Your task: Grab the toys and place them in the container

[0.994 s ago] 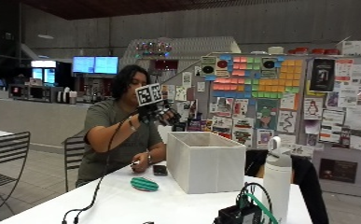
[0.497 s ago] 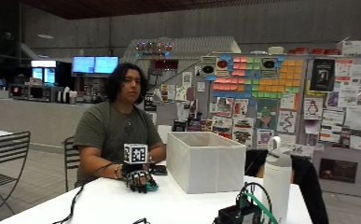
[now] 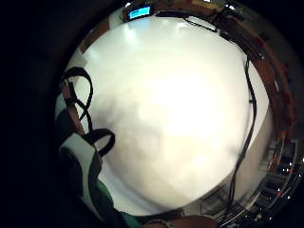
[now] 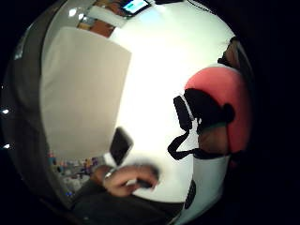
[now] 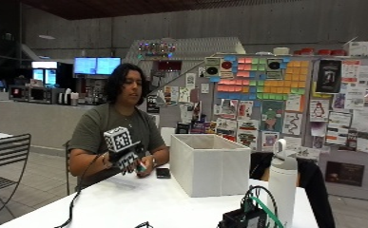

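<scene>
While the person sits behind the table (image 5: pixel 139 199), the gloved right hand (image 5: pixel 128 159) is raised clear of the top, fingers curled round a toy (image 5: pixel 141 167) that shows only as a sliver of green and white below the glove. From the palm's little-finger side the same toy (image 3: pixel 88 185) lies close against the hand, striped green and white, with bare table beneath it. From the thumb side a pink shape also sits close to the palm; I cannot tell whether it is part of the toy. The bare left hand (image 4: pixel 129 180) rests on the table just beside a small dark phone-like thing (image 5: pixel 163 173), holding nothing I can make out.

The white box (image 5: pixel 210 164) stands open-topped on the table, beside the raised hand and further along from the person. I see no other toy on the table from here.

So the pick-up looks done and the carry is in hand. Next, I judge, the hand must travel sideways over the box's near wall, high enough to clear its rim, and let go once the toy is above the opening.
</scene>
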`<state>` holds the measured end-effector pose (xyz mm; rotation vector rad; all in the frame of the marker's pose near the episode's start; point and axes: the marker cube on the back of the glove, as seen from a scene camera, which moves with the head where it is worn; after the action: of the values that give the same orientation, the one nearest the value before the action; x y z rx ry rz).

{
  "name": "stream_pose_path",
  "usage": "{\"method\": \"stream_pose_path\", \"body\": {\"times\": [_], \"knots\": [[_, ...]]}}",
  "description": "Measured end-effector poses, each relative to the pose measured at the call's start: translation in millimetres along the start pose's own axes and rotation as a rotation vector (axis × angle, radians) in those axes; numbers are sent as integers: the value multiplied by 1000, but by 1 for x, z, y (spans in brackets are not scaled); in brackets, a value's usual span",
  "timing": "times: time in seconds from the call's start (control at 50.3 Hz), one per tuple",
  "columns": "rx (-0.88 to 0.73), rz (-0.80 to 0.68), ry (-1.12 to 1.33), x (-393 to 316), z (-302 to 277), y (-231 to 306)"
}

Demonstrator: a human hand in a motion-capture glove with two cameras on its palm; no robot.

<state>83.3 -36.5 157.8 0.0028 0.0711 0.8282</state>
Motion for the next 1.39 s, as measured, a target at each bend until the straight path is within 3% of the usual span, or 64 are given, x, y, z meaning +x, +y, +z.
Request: {"method": "stream_pose_path", "body": {"times": [0.258, 0.437, 0.517, 0.596, 0.676, 0.775, 0.994, 1.093, 1.172, 1.292, 1.391], "knots": [[72, -419, -97, -100, -113, 43], [107, -642, -170, -186, -172, 38], [152, -831, -133, -213, -188, 22], [116, -708, -200, -255, -203, 2], [154, -794, -105, -286, -209, -23], [149, -763, -76, -320, -213, -51], [88, -550, -104, -369, -212, -118], [59, -556, -79, -381, -205, -130], [48, -671, -34, -375, -197, -141], [-56, -536, -151, -378, -190, -152], [-52, -659, -55, -363, -185, -159]]}}
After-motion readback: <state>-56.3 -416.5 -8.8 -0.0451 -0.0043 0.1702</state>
